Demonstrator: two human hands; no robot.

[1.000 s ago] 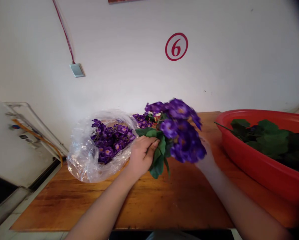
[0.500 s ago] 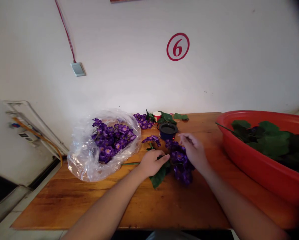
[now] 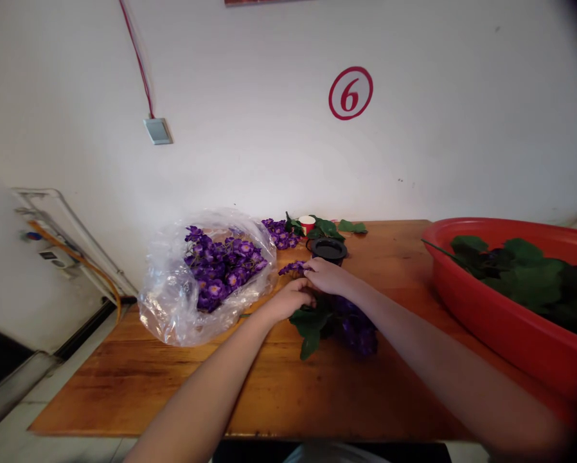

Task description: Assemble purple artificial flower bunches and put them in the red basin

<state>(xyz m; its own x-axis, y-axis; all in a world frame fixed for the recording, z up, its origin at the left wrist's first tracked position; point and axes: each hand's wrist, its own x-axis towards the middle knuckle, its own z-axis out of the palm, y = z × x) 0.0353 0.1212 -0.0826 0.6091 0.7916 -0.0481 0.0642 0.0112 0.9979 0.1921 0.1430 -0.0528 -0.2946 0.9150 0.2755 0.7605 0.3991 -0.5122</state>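
My left hand [image 3: 291, 299] is closed around the stem of a flower branch; green leaves [image 3: 310, 328] and purple blossoms [image 3: 358, 328] extend to its right, low over the wooden table. My right hand [image 3: 324, 275] reaches across, its fingers pinched at a small purple flower sprig [image 3: 292, 267] just above my left hand. Both hands nearly touch, and the fingertips are partly hidden. Directly behind my right hand stands a small dark pot [image 3: 328, 249].
A clear plastic bag [image 3: 168, 308] with purple flowers lies on the left of the table [image 3: 182, 392]. More purple flowers [image 3: 281, 235], a red-and-white roll [image 3: 307, 222] and leaves [image 3: 327, 227] are by the wall. A large red basin [image 3: 462, 296] of leafy stems is at right.
My right hand has moved left from beside the pot and the blossoms to the small sprig near my left hand. The camera view has shifted slightly.
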